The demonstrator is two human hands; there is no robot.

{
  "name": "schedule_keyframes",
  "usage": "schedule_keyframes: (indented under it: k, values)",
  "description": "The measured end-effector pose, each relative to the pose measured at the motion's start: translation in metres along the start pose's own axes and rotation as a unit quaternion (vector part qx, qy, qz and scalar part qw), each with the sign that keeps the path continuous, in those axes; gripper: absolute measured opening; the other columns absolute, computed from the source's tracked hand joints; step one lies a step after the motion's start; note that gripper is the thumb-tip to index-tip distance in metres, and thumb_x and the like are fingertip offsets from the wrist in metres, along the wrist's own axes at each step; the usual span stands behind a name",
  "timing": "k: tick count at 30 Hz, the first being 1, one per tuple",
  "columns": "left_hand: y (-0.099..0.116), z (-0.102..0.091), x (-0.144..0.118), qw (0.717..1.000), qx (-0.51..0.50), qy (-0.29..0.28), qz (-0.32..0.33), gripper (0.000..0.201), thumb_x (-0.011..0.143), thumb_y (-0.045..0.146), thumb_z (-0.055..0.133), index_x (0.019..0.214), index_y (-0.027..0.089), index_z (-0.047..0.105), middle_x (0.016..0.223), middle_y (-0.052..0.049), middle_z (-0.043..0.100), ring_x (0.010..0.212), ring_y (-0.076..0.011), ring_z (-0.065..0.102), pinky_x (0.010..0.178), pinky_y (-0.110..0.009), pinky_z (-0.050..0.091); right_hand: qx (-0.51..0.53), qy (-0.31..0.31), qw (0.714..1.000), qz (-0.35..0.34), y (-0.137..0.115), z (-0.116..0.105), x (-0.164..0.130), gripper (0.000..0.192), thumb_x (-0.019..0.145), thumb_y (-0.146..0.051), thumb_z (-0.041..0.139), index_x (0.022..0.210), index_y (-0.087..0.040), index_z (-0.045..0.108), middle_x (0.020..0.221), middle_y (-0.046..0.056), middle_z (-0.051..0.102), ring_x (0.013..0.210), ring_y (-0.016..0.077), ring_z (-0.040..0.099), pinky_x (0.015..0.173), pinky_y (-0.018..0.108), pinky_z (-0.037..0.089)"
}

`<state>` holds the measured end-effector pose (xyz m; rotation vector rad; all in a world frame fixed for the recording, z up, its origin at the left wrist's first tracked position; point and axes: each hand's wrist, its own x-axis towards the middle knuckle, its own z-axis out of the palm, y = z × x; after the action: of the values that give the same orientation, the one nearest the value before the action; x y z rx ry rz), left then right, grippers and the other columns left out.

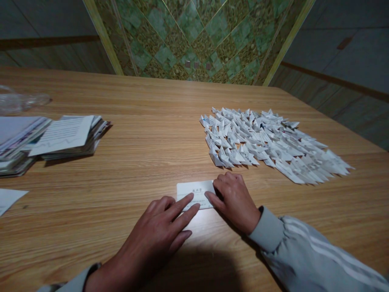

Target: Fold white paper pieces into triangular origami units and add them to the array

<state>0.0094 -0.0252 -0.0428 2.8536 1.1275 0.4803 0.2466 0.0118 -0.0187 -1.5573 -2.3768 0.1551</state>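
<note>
A small folded piece of white printed paper [196,187] lies flat on the wooden table in front of me. The index and middle fingers of my left hand [159,225] stretch out over its lower left part, and the thumb is apart below them. At the paper's right end is my right hand [235,198], its fingers curled and its thumb resting on the printed face, gripping that edge. Part of the right end is hidden under those fingers.
Many folded paper boats [249,138] stand in rows at the back right of the table [146,105]. On the left are a stack of printed papers [68,136], another thick paper pile [18,134], a loose sheet [10,198] and clear plastic wrap [21,101]. A tiled wall [191,36] rises behind.
</note>
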Motion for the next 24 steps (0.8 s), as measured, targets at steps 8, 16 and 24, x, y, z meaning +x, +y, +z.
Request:
schedule_keyframes:
  k: [8,16,24]
  values:
    - [0.0014,-0.0019,0.0009,0.999,0.035,-0.035,-0.003,0.063,0.085,0.019,0.07,0.144,0.025,0.048,0.151,-0.01,0.051,0.102,-0.0278,0.054,0.084,-0.043,0.044,-0.019,0.0,1.0,-0.023,-0.0011,-0.0013,-0.0021,0.017,0.093,-0.025,0.064,0.079,-0.017,0.065,0.084,0.006,0.066,0.088,0.0236,0.056,0.082,0.036,0.031]
    - [0.0039,-0.0068,0.0025,0.997,0.057,-0.046,-0.001,0.047,0.088,0.023,0.068,0.135,0.026,0.059,0.149,-0.008,0.054,0.099,-0.028,0.054,0.083,-0.044,0.044,-0.029,-0.009,0.999,-0.016,-0.0028,-0.0029,-0.0001,0.018,0.093,-0.028,0.066,0.079,-0.017,0.065,0.084,0.005,0.067,0.089,0.0239,0.057,0.084,0.037,0.032]
    - [0.0052,-0.0092,0.0021,0.996,0.078,-0.05,0.002,0.053,0.086,0.032,0.073,0.136,0.026,0.059,0.148,-0.009,0.054,0.1,-0.0297,0.054,0.084,-0.045,0.043,-0.048,-0.007,0.999,-0.006,-0.0035,-0.0059,-0.0025,0.015,0.093,-0.031,0.065,0.096,-0.016,0.064,0.093,0.009,0.067,0.094,0.0274,0.055,0.086,0.041,0.034]
